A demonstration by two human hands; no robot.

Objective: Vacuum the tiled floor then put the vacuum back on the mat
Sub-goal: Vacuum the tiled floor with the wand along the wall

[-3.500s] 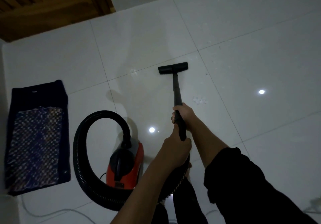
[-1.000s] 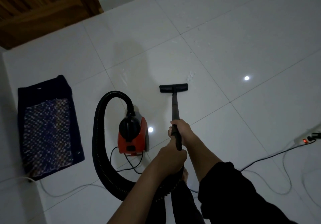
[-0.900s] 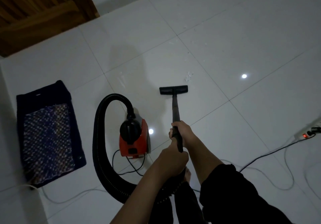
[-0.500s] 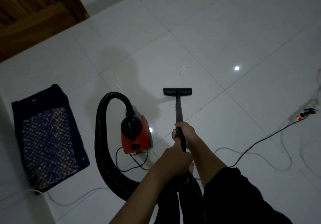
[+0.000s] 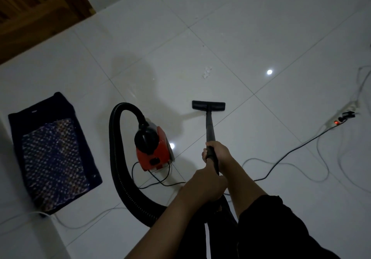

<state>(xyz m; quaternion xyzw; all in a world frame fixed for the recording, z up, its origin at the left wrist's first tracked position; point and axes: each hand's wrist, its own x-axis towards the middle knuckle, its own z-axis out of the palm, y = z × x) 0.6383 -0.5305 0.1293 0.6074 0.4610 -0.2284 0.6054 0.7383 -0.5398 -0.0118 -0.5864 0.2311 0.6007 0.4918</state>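
A red and black canister vacuum (image 5: 153, 148) stands on the white tiled floor (image 5: 251, 27). Its black hose (image 5: 118, 168) loops left and down to the black wand (image 5: 209, 126). The flat floor nozzle (image 5: 208, 106) rests on the tiles ahead of me. My right hand (image 5: 217, 152) grips the wand higher up, and my left hand (image 5: 204, 186) grips it just below, closer to my body. A dark blue patterned mat (image 5: 52, 152) lies to the left of the vacuum, with nothing on it. White crumbs (image 5: 206, 72) lie beyond the nozzle.
A power strip (image 5: 341, 118) with a red light lies at the right, with several cables (image 5: 291, 154) trailing across the tiles toward me. Another white cable (image 5: 80, 222) runs below the mat. A wooden door (image 5: 36, 11) fills the top left corner.
Since 3.5 s ago the nozzle has been pulled back toward me, away from the crumbs. My view has shifted so the power strip and cables show at the right. Both hands keep their grip.
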